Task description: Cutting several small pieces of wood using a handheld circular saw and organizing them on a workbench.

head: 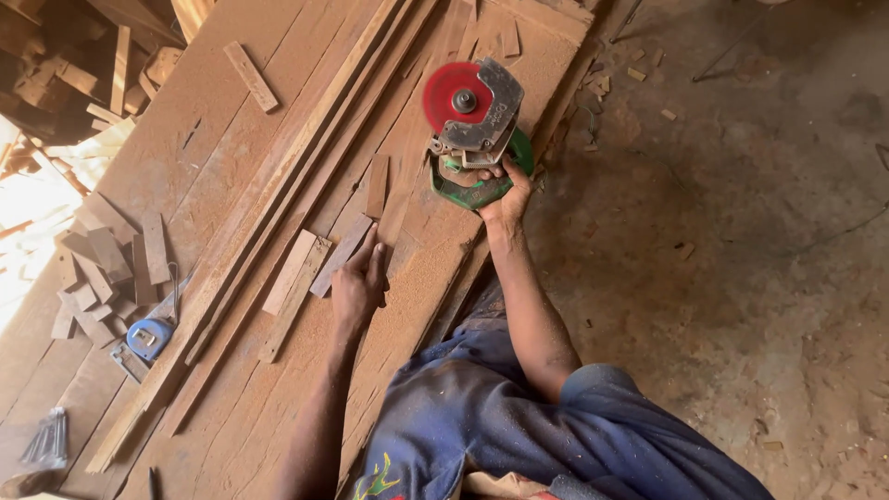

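While right hand grips green saw, left hand touches wood strip.

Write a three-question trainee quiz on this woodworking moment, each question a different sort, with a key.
1. True or false: the right hand grips the green circular saw.
2. The left hand rests on: A) the blue tape measure; B) a short wood strip; C) the dirt floor.
3. Fill in: the saw's round blade is coloured ____.

Key: 1 true; 2 B; 3 red.
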